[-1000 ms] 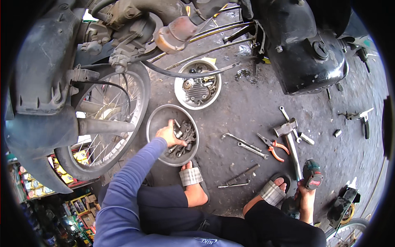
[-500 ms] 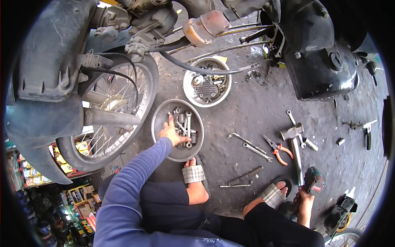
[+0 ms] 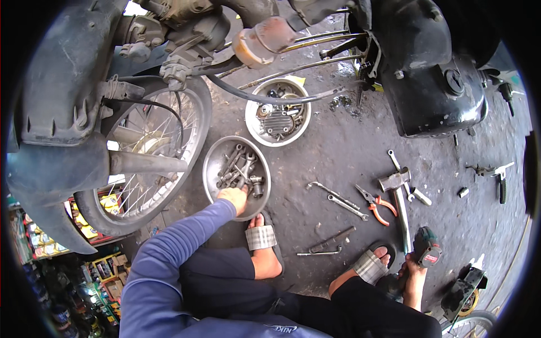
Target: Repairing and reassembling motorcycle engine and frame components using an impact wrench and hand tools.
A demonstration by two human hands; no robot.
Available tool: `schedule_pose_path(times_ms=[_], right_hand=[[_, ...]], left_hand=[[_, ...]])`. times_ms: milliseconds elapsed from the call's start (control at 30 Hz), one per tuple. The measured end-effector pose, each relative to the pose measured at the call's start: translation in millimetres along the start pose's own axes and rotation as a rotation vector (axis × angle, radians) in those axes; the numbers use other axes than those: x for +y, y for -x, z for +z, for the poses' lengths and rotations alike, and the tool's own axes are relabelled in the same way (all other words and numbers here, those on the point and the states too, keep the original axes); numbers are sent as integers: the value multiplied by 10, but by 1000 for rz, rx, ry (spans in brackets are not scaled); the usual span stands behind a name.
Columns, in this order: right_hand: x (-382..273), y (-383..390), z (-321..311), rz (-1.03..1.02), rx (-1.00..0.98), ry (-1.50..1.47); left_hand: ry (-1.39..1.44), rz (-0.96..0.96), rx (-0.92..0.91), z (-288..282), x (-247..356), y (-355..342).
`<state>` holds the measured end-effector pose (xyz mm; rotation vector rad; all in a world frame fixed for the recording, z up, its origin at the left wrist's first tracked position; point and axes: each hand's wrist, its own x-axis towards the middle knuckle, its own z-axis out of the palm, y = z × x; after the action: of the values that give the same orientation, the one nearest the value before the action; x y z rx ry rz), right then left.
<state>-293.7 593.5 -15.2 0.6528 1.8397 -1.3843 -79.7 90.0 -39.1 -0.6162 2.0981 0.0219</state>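
Several wrenches [image 3: 248, 164] lie in the metal bowl [image 3: 211, 170] — likely rigid, weighty, slick, best held mid-shank — by the left hand [image 3: 234, 199], whose grasp I cannot tell, while the right hand [image 3: 415, 271] clasps a power tool [image 3: 426, 245].

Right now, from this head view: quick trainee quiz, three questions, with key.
1. Fill in: of the person's two hands, the ____ one grips the power tool.
2. Which tool has orange handles? A) hammer B) pliers C) wrench
3. True or false: both metal bowls hold loose metal pieces.

Key: 1. the right hand; 2. B; 3. true.
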Motion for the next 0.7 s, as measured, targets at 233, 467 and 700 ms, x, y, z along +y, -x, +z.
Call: schedule_pose_path(times_ms=[233,467,700], right_hand=[[-46,39,25,-84,-23,-56],[-326,327,-117,-322,-87,324],[-507,336,69,-512,-334,305]], left_hand=[[412,2,212,405,-172,-164],[1366,158,-878,-226,-694,373],[1883,709,-850,-1353,1252,791]])
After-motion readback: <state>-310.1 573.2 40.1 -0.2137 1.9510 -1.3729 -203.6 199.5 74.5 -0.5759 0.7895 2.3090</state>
